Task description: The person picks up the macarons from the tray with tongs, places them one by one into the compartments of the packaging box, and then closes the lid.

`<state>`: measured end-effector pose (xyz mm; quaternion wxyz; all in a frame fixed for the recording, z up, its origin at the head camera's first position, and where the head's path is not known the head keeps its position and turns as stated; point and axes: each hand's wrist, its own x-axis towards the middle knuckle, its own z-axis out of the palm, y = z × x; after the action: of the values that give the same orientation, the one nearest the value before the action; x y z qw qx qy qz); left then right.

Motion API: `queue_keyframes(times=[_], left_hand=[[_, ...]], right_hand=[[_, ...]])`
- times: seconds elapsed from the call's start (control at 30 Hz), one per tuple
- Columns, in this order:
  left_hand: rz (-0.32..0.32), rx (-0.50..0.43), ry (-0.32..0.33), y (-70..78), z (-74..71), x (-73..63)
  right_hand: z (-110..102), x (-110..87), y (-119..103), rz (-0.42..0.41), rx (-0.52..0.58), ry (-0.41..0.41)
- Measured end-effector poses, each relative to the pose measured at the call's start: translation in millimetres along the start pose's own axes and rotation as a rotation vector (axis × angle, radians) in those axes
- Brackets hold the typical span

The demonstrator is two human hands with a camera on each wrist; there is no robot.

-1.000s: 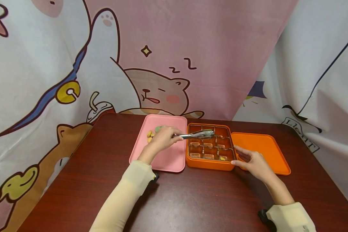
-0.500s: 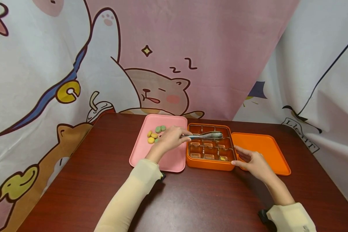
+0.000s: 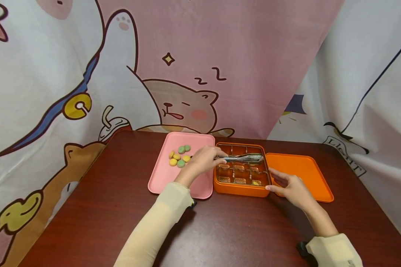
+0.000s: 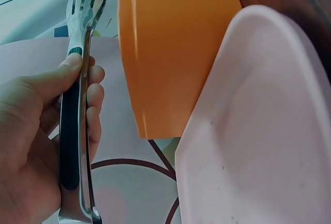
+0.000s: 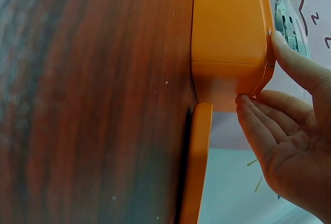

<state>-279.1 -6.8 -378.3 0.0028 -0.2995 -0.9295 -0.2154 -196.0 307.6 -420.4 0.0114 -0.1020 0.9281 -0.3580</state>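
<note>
Logged a printed curtain (image 3: pixel 254 55) first, hung behind everything, pink and white with a sleeping animal drawn on it. Then noted a dark red-brown table (image 3: pixel 240 230), glossy toward the near edge. Found a pink tray (image 3: pixel 163 181) left of centre along the table's far edge, with an orange box (image 3: pixel 242 190) just beside it, also by the far edge, near the middle. Saw a sleeve (image 3: pixel 143 233), pale yellow, reaching in over the near edge, and another like it nearer the near right corner. Placed a flat orange panel (image 3: pixel 300 174) toward the table's far right corner, just right of the box. Observed the left hand (image 3: pixel 205 158) above the tray's right edge, thumb and fingers wrapped round the tongs (image 3: pixel 244 159). Observed the right hand (image 3: pixel 292 187) at the box's near right corner, thumb set wide of the fingers: thumb on the rim, fingertips against the right wall, only slightly bent. Traced the tongs, silver with a dark handle, pointing right over the far half of the box, tips close together; could not tell the contents of the tips. Counted nine compartments in the box's brown insert (image 3: pixel 234 174), three by three, with a small yellow bit (image 3: pixel 256 183) in the near right one. Counted last the round pieces on the tray toward its far left corner: four yellow pieces (image 3: pixel 173 162) and three green pieces (image 3: pixel 181 150), loosely grouped.
</note>
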Motion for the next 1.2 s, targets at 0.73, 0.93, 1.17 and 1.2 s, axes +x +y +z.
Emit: queue_keyframes(times=[0.73,0.93,1.17,1.2], left_hand=[[0.016,0.028,-0.029,12.0,7.2,10.3],[0.014,0.029,-0.033,13.0,8.1,11.3],[-0.012,0.014,-0.048,12.2,11.9,13.5],[-0.02,0.008,-0.052,12.4,12.2,13.6]], right_hand=[[-0.6,-1.9,-3.0,-0.002,0.021,-0.004],[-1.2,-2.1,-3.0,0.0,0.024,-0.004],[-0.4,-1.7,-1.5,0.008,0.013,0.0],[-0.3,-1.5,-1.6,0.009,0.011,-0.001]])
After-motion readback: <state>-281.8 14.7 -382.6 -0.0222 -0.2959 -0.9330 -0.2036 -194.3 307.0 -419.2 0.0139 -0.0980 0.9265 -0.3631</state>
